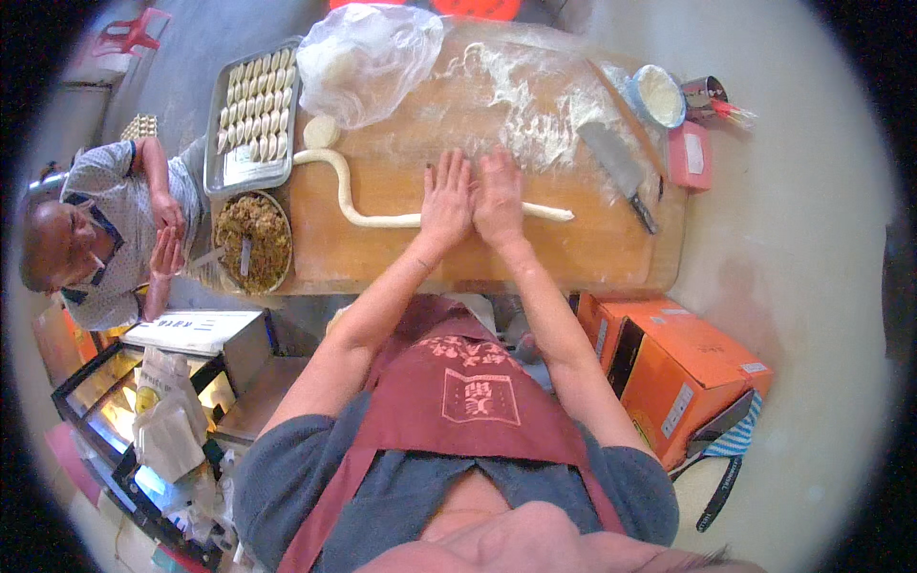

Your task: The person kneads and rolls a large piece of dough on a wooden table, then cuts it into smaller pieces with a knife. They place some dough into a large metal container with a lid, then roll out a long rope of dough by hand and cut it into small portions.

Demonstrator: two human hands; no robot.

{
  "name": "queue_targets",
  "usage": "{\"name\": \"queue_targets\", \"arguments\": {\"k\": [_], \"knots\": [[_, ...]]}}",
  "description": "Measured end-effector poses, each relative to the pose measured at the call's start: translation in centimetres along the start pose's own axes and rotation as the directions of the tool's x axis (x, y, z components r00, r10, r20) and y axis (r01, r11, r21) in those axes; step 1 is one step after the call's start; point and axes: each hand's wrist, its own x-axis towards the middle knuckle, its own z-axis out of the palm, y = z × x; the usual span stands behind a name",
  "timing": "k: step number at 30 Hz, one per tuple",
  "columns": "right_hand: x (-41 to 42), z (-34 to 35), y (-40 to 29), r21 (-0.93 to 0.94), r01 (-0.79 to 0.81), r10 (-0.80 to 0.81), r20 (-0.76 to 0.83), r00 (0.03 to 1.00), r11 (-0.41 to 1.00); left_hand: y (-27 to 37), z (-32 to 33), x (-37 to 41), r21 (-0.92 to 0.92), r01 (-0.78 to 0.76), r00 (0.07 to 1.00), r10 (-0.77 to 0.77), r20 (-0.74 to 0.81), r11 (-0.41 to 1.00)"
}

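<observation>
A long rope of dough (347, 193) lies in an S-bend across the wooden board (444, 265). My left hand (448, 197) and my right hand (499, 200) lie flat on it side by side, palms down, hiding the stretch beneath them. The rope's right end shows past my right hand. Its left end reaches the edge of a metal tray (213, 161) holding rows of dumplings (261, 97). Near that end sits a round piece of dough (322, 132). Neither hand is closed around anything.
A cleaver (612, 154) and a rolling pin (627, 118) lie right, by scattered flour (537, 129) and a flour bowl (659, 97). A filling bowl (252, 268) stands left, a plastic bag (369, 61) at the back. Another person (129, 179) is at the left; orange boxes (688, 358) stand right.
</observation>
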Motion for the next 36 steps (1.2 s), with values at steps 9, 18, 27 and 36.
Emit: {"name": "queue_targets", "arguments": {"k": [9, 18, 27, 36], "knots": [[-8.1, -1.0, -2.2, -0.244, -0.140, 0.191, 0.201, 0.961, 0.960, 0.0, -1.3, -6.9, 0.002, 0.014, 0.982, -0.014, 0.191, 1.000], [-8.2, -2.9, 3.9, -0.185, 0.039, -0.001, 0.199, 0.980, 0.982, -1.0, -2.7, -6.9, -0.022, -0.060, 0.977, 0.063, 0.204, 0.998], [-0.6, -2.8, 7.3, -0.294, -0.423, 0.356, -0.256, 0.899, 0.857, -4.6, -1.6, 2.2, 0.055, 0.107, 0.994, -0.107, -0.013, 0.993], [-16.8, -6.8, 5.9, -0.394, -0.267, 0.328, 0.095, 0.940, 0.880, -2.4, -4.5, -15.2, -0.070, -0.063, 0.953, 0.081, 0.291, 0.996]]}}
